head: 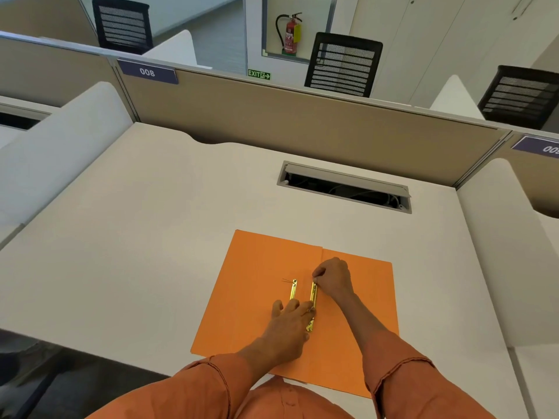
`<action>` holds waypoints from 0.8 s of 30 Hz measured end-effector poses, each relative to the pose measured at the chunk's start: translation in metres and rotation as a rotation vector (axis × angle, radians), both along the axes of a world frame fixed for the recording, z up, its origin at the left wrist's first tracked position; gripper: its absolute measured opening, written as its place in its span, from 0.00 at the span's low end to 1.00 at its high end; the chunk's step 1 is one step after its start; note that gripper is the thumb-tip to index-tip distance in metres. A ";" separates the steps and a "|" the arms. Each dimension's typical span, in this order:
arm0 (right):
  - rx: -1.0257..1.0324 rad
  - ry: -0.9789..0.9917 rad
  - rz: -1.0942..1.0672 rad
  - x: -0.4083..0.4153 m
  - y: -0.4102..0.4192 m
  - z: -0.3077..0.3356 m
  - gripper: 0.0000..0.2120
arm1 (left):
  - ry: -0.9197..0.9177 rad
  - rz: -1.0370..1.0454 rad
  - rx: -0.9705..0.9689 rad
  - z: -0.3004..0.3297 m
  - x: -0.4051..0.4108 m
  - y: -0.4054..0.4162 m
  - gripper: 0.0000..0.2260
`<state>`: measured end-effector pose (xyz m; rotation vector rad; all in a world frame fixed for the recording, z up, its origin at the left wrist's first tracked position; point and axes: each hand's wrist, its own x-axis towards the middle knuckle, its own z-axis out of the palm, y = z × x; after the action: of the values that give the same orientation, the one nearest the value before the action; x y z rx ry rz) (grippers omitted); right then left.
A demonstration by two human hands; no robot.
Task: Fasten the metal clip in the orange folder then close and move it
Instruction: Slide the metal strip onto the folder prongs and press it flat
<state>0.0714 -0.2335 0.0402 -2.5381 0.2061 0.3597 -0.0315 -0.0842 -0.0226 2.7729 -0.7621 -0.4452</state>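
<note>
Left hand [289,323] covering metal clip [313,303] middle, right hand [332,278] pinching its far end

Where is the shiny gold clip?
In the head view, the gold clip lies near the middle fold of the open orange folder, between the left hand and right hand.

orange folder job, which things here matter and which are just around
In the job: orange folder, open flat; metal clip; loose gold strip; left hand; right hand.

Just around: desk, cable hatch, office chairs, fire extinguisher.
</note>
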 end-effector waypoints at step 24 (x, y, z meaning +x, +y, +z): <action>0.485 0.068 -0.626 -0.016 -0.007 -0.013 0.03 | -0.025 -0.066 0.042 0.013 0.008 0.008 0.33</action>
<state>0.0554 -0.2405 0.0267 -1.8669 0.8081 0.2095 -0.0234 -0.0761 -0.0093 2.8036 -0.8619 -0.4440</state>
